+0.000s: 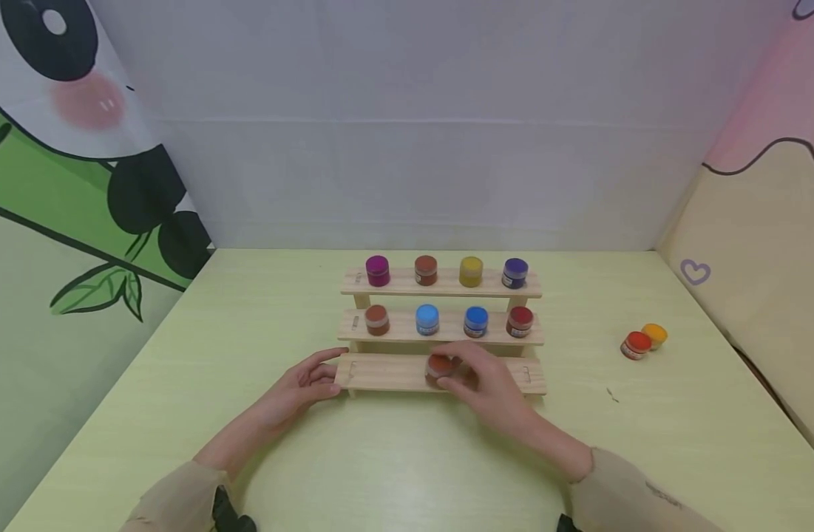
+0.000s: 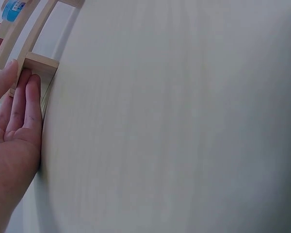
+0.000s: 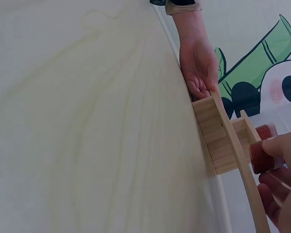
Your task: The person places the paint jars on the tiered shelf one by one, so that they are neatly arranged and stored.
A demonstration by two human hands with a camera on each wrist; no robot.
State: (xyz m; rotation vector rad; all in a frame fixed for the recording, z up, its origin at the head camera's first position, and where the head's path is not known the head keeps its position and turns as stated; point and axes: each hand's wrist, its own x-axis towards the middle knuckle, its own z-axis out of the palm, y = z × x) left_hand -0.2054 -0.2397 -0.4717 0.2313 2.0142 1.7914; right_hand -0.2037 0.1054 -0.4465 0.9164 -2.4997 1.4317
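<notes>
My right hand [image 1: 489, 384] pinches a small reddish-brown paint jar [image 1: 438, 367] between thumb and fingers, at the middle of the lowest tier of a three-tier wooden rack [image 1: 387, 372]. In the right wrist view the jar [image 3: 261, 158] sits upright against the board; whether it bears its full weight there I cannot tell. My left hand [image 1: 307, 384] holds the left end of that lowest tier, thumb at the front corner and forefinger at the back one. The left wrist view shows this hand [image 2: 17, 131] with its fingers against the rack's end support [image 2: 41, 63].
On the top tier stand purple [image 1: 378, 271], brown [image 1: 426, 270], yellow [image 1: 471, 272] and dark blue jars [image 1: 515, 273]. Brown [image 1: 376, 320], light blue [image 1: 427, 320], blue [image 1: 476, 322] and dark red jars [image 1: 520, 322] line the middle tier. Red [image 1: 636, 346] and orange jars [image 1: 656, 336] stand on the table at right.
</notes>
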